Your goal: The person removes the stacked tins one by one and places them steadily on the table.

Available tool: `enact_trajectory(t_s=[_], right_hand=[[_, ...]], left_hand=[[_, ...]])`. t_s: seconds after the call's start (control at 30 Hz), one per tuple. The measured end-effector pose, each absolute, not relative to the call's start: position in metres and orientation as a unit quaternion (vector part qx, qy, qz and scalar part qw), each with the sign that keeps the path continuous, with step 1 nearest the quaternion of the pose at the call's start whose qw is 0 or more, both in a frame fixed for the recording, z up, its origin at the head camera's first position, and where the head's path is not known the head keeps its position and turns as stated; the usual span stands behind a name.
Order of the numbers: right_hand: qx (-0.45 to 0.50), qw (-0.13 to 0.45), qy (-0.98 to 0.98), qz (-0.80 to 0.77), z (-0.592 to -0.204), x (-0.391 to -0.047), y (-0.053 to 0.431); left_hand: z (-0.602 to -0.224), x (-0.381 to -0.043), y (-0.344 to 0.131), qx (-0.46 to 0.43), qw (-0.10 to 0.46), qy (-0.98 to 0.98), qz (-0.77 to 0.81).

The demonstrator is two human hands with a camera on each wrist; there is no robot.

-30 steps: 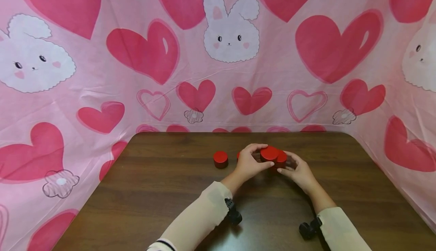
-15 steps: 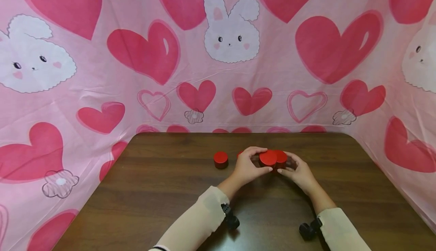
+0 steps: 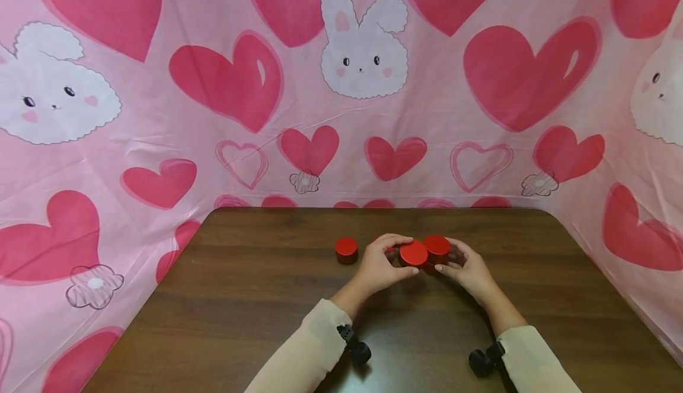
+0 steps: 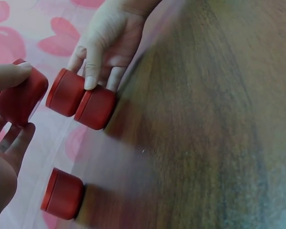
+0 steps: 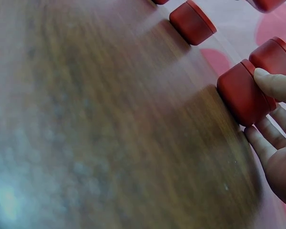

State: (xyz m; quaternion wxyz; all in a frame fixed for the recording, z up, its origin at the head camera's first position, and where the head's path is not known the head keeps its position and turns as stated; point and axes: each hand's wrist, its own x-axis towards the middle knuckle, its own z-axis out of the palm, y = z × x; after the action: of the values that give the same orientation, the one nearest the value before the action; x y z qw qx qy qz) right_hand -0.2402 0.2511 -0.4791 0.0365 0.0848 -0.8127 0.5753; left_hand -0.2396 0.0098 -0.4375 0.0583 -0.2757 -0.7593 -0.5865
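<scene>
Several short red cylinders are on the dark wooden table [image 3: 267, 298]. My left hand [image 3: 402, 258] pinches one red cylinder [image 3: 415, 253] between thumb and fingers, just above the table beside a stack. In the left wrist view that held cylinder [image 4: 26, 95] sits in my left hand [image 4: 13, 104]. My right hand [image 3: 447, 258] grips a stack of two red cylinders [image 3: 436, 245] standing on the table. The stack [image 5: 243, 93] also shows in the right wrist view with my right hand [image 5: 257, 105] around it. A lone cylinder [image 3: 346, 249] stands to the left.
Another red cylinder [image 3: 380, 239] is mostly hidden behind my left hand. Pink cloth with hearts and rabbits [image 3: 341, 85] walls in the table at the back and both sides. Bare wood [image 3: 240, 322] lies in front of the hands.
My left hand has brought its cylinder down and leftward from on top of the stack to beside it. The right hand and stack have stayed put.
</scene>
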Motion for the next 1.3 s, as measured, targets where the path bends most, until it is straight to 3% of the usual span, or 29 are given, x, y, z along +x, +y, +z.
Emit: enact_trajectory(t_s=[1.3], right_hand=[[0.085,0.034,-0.812,0.577,-0.474,-0.237,0.25]], left_hand=[[-0.434,-0.241,-0.035,-0.23,0.068,-0.77,-0.592]])
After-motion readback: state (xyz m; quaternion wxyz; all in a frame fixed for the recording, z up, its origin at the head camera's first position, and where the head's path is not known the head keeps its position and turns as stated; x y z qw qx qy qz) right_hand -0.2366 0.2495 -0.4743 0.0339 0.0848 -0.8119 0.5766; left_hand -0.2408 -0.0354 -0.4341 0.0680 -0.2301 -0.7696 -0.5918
